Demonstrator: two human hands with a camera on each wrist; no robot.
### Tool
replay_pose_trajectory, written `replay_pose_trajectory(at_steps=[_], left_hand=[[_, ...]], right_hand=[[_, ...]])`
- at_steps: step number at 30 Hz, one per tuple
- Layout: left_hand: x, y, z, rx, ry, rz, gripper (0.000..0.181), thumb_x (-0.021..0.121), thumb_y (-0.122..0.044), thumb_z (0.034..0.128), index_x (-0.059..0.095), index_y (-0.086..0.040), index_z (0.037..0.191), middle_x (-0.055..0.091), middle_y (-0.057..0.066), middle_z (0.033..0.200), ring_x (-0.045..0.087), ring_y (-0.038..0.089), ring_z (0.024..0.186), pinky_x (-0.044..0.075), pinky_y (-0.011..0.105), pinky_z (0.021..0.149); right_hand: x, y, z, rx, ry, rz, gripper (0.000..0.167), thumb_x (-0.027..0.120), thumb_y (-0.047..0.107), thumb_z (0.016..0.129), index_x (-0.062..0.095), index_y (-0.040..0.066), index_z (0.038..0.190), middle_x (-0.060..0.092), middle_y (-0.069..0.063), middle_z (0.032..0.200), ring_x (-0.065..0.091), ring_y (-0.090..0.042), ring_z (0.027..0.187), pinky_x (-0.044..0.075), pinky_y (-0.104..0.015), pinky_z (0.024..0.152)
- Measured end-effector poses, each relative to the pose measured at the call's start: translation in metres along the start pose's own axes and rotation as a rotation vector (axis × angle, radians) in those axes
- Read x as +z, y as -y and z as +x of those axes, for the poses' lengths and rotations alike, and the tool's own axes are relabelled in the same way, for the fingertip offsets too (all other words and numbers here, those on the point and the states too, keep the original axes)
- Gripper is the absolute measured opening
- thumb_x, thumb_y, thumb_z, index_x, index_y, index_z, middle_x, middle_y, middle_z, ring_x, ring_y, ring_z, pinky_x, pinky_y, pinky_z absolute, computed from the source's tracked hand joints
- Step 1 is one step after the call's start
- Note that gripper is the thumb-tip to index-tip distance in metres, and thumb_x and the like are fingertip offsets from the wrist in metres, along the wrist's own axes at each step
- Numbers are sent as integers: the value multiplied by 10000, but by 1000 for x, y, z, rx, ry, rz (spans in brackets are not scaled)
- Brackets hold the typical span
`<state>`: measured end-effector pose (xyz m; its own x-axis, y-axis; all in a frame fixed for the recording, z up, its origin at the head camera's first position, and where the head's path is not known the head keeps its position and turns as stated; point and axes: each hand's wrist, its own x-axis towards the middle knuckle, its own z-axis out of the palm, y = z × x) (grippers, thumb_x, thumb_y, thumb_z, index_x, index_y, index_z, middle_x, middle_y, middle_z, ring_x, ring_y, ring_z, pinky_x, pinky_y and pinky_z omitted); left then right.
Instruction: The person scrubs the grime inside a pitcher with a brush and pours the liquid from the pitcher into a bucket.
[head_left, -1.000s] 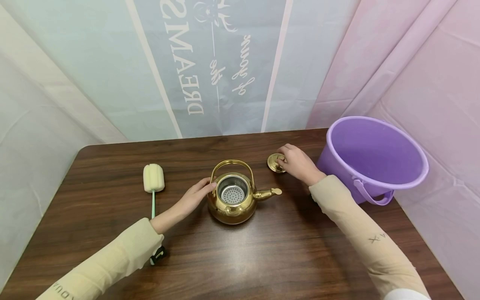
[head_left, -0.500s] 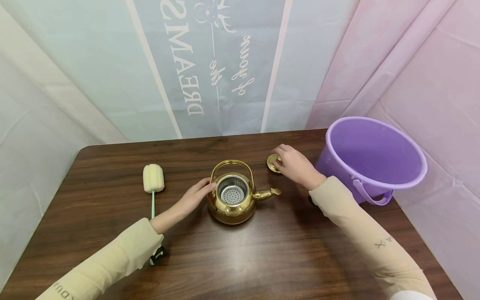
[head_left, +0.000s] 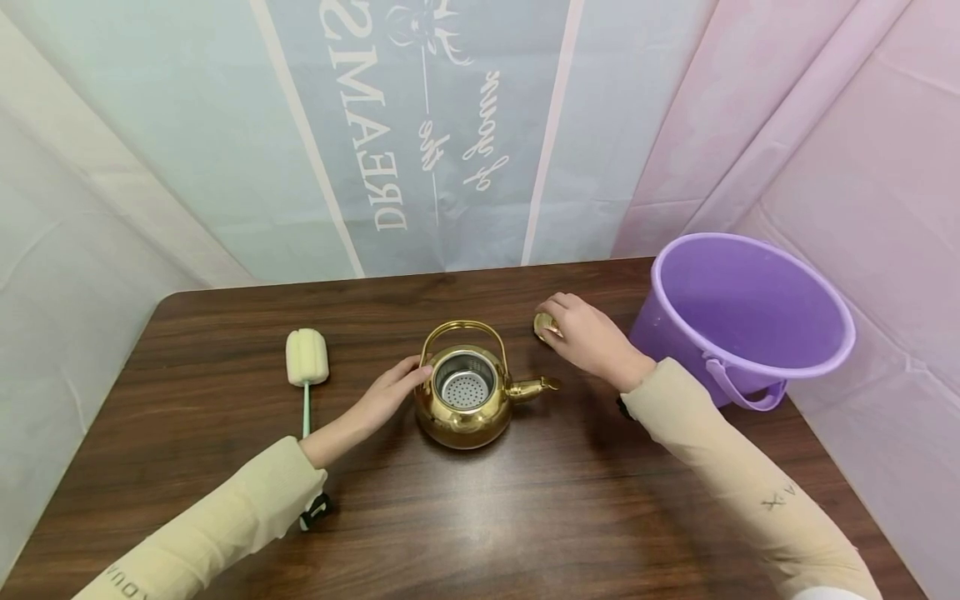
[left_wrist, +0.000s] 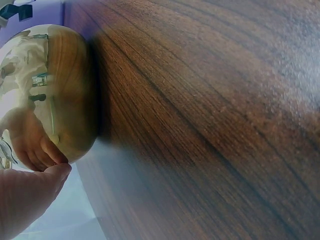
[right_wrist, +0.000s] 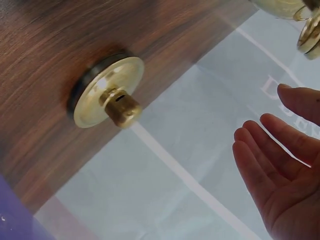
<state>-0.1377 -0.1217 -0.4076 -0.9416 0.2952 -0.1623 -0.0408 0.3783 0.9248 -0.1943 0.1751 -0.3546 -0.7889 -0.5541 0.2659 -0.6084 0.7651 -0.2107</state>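
Observation:
A brass kettle (head_left: 465,429) stands uncovered on the table, its perforated metal strainer (head_left: 466,389) showing inside. My left hand (head_left: 378,404) rests on the kettle's left side with fingers extended; the left wrist view shows a fingertip against the shiny wall. Behind the spout, the brass lid (right_wrist: 112,90) lies flat on the table, knob up. My right hand (head_left: 588,337) hovers over it in the head view and partly hides it. In the right wrist view the fingers (right_wrist: 280,165) are loosely spread, apart from the knob, with nothing between them.
A purple bucket (head_left: 663,342) stands at the right, close to my right forearm. On the left lies a sponge brush (head_left: 307,357) with a green handle, partly under my left arm. A printed cloth (head_left: 465,225) hangs behind the table's back edge.
My right hand has come off the lid's knob and shifted slightly left. The lid stays in place, now more covered from above. Left hand and kettle have not visibly moved.

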Motion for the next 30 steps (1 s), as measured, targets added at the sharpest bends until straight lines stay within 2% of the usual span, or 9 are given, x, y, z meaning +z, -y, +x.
replay_pose_trajectory(at_steps=[19, 30], left_hand=[[0, -1, 0, 5, 2, 1, 474, 425, -326, 940, 452, -14, 1296, 483, 165, 1300, 388, 286, 1245, 274, 462, 1025], [0, -2, -1, 11, 9, -12, 468, 423, -317, 942, 452, -9, 1294, 483, 171, 1297, 386, 290, 1245, 271, 465, 1026]], right_hand=[[-12, 22, -8, -129, -96, -51, 263, 672, 146, 812, 612, 0, 1023, 598, -104, 993, 557, -240, 948, 476, -356, 798], [-16, 31, -9, -163, -100, -64, 270, 664, 155, 823, 616, -8, 1033, 599, -101, 1010, 560, -234, 939, 476, -349, 788]])
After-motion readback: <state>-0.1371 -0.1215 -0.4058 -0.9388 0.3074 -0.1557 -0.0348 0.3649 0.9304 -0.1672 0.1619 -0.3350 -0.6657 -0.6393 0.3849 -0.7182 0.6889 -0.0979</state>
